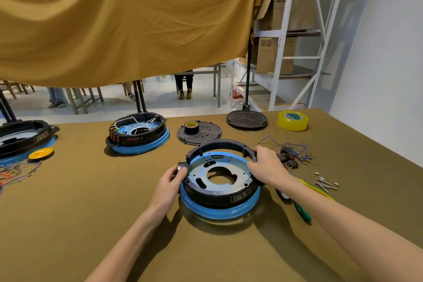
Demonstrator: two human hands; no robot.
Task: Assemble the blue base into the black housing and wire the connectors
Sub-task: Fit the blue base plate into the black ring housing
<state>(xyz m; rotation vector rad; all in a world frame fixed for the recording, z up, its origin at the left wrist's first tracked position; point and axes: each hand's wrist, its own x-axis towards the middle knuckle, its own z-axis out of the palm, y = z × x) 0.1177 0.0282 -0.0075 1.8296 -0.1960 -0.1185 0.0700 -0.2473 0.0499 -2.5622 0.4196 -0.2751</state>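
Observation:
The black ring housing [219, 194] sits over the blue base [219, 212] in the middle of the brown table, its far side tilted up. A perforated metal plate [201, 171] shows inside the ring. My left hand [170, 181] grips the tab at the housing's left side. My right hand [266, 165] grips the right rim of the housing. A tangle of blue wires with black connectors [293, 155] lies just right of my right hand.
A wired black-and-blue unit [137, 135] stands at the back left, another unit [25, 139] at the far left with loose coloured wires [16, 170]. Black lids [199, 133] [246, 119], yellow tape [292, 120], small terminals [325, 182] and a green screwdriver [302, 209] lie around.

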